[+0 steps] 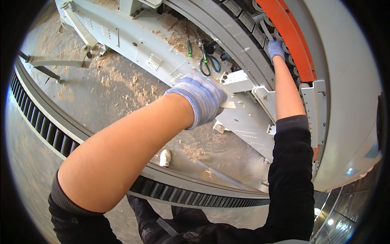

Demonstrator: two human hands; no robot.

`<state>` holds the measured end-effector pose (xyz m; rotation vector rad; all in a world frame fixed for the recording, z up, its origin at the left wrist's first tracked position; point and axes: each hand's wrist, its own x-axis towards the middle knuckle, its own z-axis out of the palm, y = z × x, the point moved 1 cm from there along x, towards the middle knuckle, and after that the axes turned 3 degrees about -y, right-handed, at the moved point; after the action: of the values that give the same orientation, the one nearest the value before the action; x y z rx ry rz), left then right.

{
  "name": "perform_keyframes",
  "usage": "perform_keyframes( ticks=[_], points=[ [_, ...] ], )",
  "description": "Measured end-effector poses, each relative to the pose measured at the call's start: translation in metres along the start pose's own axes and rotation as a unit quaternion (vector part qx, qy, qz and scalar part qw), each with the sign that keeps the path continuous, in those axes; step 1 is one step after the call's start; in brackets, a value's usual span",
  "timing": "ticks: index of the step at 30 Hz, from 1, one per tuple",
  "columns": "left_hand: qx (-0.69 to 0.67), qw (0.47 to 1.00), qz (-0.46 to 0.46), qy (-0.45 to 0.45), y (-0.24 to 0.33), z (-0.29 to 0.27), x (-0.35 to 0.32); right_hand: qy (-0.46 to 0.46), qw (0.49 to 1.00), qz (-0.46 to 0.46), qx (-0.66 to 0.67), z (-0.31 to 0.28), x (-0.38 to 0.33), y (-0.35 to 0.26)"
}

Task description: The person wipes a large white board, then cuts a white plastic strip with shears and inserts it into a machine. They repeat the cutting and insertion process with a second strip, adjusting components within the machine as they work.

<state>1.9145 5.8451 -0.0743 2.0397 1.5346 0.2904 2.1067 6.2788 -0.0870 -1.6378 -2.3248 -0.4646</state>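
My left hand (199, 97), in a lavender-and-white knit glove, is closed above the grey frame plate, knuckles up. A short pale flat strip (228, 105) juts out beside its curled fingers, which are mostly hidden. On the far right, my right hand (276, 49), gloved alike, reaches into the gap between the orange curved rail (293, 38) and a row of dark blocks (245, 22). Its fingers close around the lower end of a thin whitish strip (266, 30); the fingertips are hard to make out. Small metal rollers (278, 34) line the rail beside this hand.
Scissors (206, 61) with dark handles and a green-handled screwdriver (189, 48) lie on the sawdust-strewn frame plate (140, 53). A curved roller track (162, 188) crosses close to my body. A large pale curved panel (345, 101) bounds the right side. Wood shavings litter the floor.
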Motion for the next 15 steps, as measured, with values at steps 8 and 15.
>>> perform_keyframes(
  ticks=[8, 15],
  points=[
    [0.007, 1.000, 0.030, -0.004, 0.004, 0.004, 0.000, -0.060, 0.994, 0.087, -0.013, -0.023, -0.018, -0.019],
    [0.000, 0.999, 0.044, 0.012, 0.004, 0.005, -0.001, -0.145, 0.988, 0.039, -0.020, -0.037, -0.018, -0.053]
  ],
)
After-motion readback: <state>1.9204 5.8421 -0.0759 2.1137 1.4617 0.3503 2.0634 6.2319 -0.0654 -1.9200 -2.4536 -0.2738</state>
